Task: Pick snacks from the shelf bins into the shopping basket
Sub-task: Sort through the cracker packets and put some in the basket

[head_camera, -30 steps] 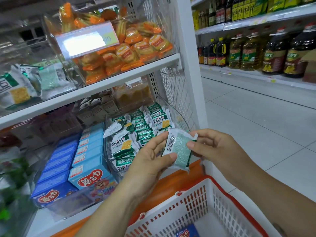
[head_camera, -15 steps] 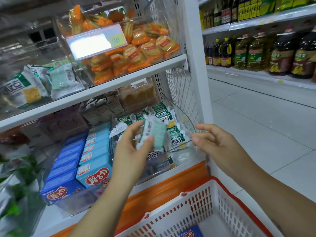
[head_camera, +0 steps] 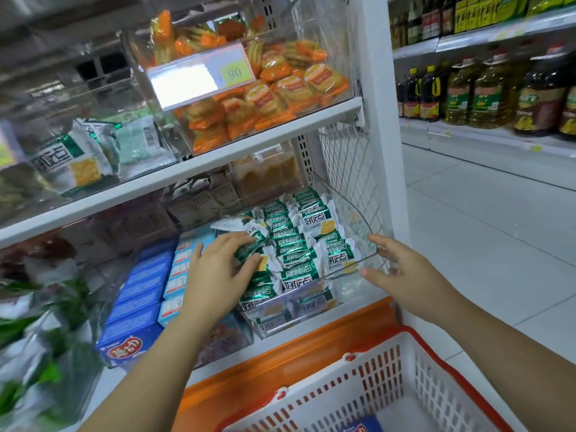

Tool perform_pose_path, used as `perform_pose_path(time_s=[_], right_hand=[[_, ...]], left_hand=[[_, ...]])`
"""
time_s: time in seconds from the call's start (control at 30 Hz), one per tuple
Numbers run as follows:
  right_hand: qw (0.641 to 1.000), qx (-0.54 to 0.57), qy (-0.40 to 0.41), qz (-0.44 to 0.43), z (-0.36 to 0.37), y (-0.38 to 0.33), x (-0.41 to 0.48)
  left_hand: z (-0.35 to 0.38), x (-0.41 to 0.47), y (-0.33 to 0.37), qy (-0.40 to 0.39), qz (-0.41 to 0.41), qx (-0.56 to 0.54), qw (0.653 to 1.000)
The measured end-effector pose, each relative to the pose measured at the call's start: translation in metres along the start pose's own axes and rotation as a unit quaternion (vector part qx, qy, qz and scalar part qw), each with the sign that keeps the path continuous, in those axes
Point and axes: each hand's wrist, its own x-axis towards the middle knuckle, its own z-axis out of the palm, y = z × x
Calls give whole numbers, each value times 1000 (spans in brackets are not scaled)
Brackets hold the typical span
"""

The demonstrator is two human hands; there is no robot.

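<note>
- Shop aisle with a white tiled floor (head_camera: 483, 244); a white shelf unit shows two shelf boards (head_camera: 249, 151) and an orange base strip (head_camera: 280, 353).
- Beyond the right fingertips, across the aisle, stand rows of oil bottles (head_camera: 486, 88), too many to count.
- One clear bin (head_camera: 355, 219) holds a heap of green-and-white snack packets (head_camera: 311, 244), uncountable.
- The left hand (head_camera: 218, 275) is inside the bin, its fingers and thumb curled round one snack packet (head_camera: 249, 252).
- The right hand (head_camera: 405, 272) holds nothing. Its fingers are spread at the bin's front corner; contact is unclear.
- One shopping basket (head_camera: 405, 385), white with a red rim, sits below both hands, holding one blue box (head_camera: 358, 427).
- Left of the left fingers are two rows of blue boxes (head_camera: 140, 294).
</note>
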Motion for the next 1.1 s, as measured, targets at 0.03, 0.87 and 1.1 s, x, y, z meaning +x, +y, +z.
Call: perform_pose_path(time_s=[0.03, 0.87, 1.1], right_hand=[[1000, 19, -3, 7, -1, 1, 1], [991, 113, -61, 37, -23, 14, 20], [993, 109, -18, 34, -24, 8, 17]], left_hand=[[-1, 0, 1, 8, 2, -7, 1000], [111, 122, 118, -322, 73, 160, 930], [51, 112, 105, -193, 64, -61, 977]])
